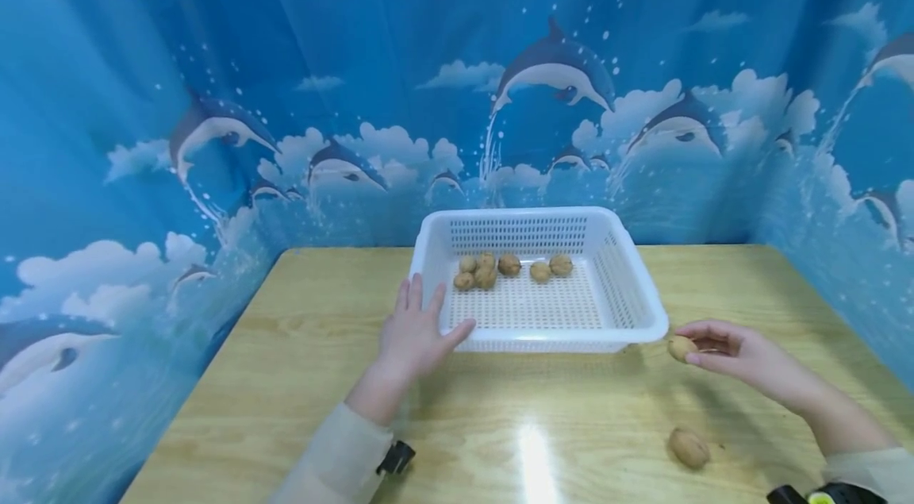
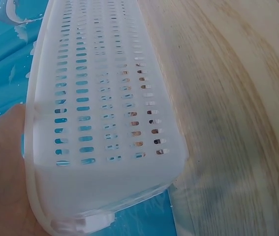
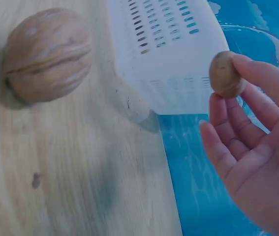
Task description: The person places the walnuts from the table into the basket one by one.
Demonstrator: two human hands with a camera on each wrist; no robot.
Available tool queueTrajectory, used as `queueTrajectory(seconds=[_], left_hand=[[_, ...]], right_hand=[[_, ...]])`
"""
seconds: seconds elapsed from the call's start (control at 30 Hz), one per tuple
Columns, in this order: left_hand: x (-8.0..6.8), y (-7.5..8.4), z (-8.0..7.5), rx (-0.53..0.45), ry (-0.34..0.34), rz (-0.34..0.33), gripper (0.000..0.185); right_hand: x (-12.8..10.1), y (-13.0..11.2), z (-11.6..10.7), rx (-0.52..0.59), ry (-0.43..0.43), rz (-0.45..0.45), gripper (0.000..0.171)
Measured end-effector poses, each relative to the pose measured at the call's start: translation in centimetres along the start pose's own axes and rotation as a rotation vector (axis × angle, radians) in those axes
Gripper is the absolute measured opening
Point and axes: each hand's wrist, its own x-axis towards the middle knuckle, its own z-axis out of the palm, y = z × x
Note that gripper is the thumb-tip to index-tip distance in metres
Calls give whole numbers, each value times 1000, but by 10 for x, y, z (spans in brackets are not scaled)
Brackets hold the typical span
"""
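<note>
In the head view a white slotted plastic basket (image 1: 500, 336) stands at the back of the table, with several walnuts (image 1: 509, 265) on its floor. My left hand (image 1: 414, 333) rests at its front left corner, fingers spread over the rim. The left wrist view has part of that hand (image 2: 4, 172) beside the basket rim (image 2: 31, 147). Off the front right corner, my right hand (image 1: 735, 353) pinches a small, light brown walnut (image 1: 682, 348) between thumb and fingertips. Another walnut (image 1: 689, 448), larger with a clear seam, lies on the table below the right hand.
The light wooden table (image 1: 307, 377) runs back to a blue curtain (image 1: 400, 51) printed with dolphins, which also closes in both sides. A tiny dark speck (image 1: 722, 446) lies beside the loose walnut. Dark wrist devices (image 1: 396, 457) sit on both sleeves.
</note>
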Motion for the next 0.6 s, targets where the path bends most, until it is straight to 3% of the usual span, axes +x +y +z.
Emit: queueTrajectory(seconds=[0.23,0.6], left_hand=[[-2,-2,3,0,-10,-5,87],[-1,-2,2,0,-5,-4,85]], right_hand=[[7,-13,-1,45,37,53,36],[30,-39,-2,18,17,41,38]])
